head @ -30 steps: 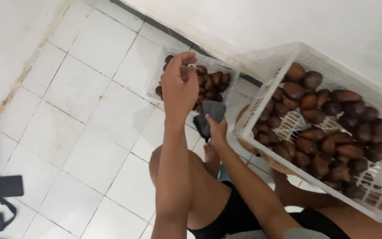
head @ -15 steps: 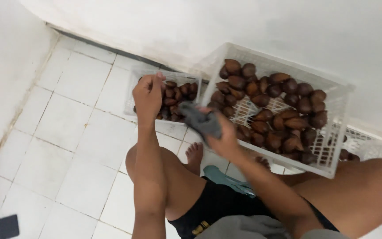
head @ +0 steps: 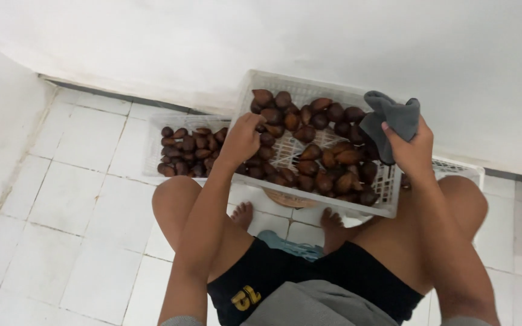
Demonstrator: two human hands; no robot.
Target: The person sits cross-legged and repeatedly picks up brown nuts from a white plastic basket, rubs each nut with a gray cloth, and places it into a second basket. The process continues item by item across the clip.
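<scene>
Reaching into the white crate, left hand fingers grasp a brown fruit; right hand clutches a grey cloth.

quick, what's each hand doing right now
Left hand: curled, reaching into the white crate among the brown fruit; a grasp cannot be told.
Right hand: closed, holding a grey cloth.

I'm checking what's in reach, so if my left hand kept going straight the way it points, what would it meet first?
The left hand points up and right into the white slatted plastic crate. It would probably meet the dark brown scaly fruits heaped just past its fingertips first, though depth is hard to judge from above.
</scene>
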